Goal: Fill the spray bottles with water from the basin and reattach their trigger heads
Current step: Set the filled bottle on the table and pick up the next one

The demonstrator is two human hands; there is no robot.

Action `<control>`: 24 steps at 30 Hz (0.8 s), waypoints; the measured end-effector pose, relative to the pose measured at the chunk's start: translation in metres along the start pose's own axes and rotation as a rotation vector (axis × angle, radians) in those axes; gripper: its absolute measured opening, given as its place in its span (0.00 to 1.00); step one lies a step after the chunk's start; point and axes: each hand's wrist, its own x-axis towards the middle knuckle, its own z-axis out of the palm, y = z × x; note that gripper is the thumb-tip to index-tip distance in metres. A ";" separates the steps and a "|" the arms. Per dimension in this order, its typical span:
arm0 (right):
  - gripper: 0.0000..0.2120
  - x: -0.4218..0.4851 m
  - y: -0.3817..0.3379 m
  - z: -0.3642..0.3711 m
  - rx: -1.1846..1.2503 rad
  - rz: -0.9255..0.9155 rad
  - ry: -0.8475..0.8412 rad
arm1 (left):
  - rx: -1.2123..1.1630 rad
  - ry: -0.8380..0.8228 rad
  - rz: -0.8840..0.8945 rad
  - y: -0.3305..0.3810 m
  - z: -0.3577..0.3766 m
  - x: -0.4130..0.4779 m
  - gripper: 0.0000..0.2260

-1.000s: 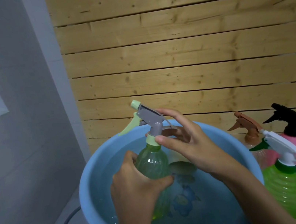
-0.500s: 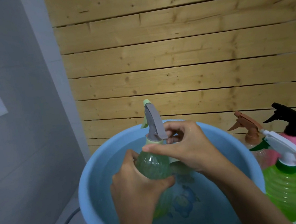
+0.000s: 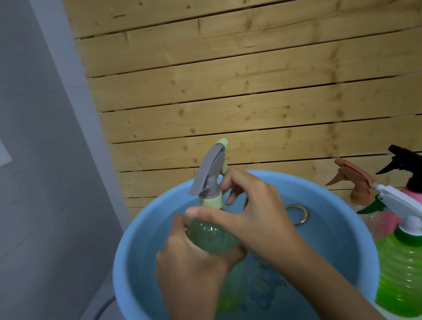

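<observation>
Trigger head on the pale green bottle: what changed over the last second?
The trigger head turned on the bottle: its nozzle swung from pointing left round to pointing away and slightly right. The right hand worked round the collar, turning it. The left hand kept its grip on the bottle. The basin and the three bottles on the right stayed put.

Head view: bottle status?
Left hand grips pale green ribbed bottle; right hand pinches its grey trigger head collar. Over blue plastic basin; nothing blocking.

Left grip curled tight (right grip pinching just above).
</observation>
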 end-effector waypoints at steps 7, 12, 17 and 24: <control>0.04 0.001 0.007 -0.008 0.258 0.085 -0.181 | -0.044 0.044 -0.024 -0.001 0.000 0.000 0.28; 0.07 -0.003 0.006 -0.003 0.551 0.212 -0.165 | -0.080 0.054 -0.033 0.001 0.000 0.000 0.28; 0.17 -0.003 0.004 0.001 0.513 0.215 0.007 | -0.036 0.048 0.012 0.004 0.000 -0.004 0.28; 0.17 -0.005 0.001 0.002 0.300 0.138 -0.058 | -0.017 0.024 0.032 0.005 -0.001 -0.004 0.28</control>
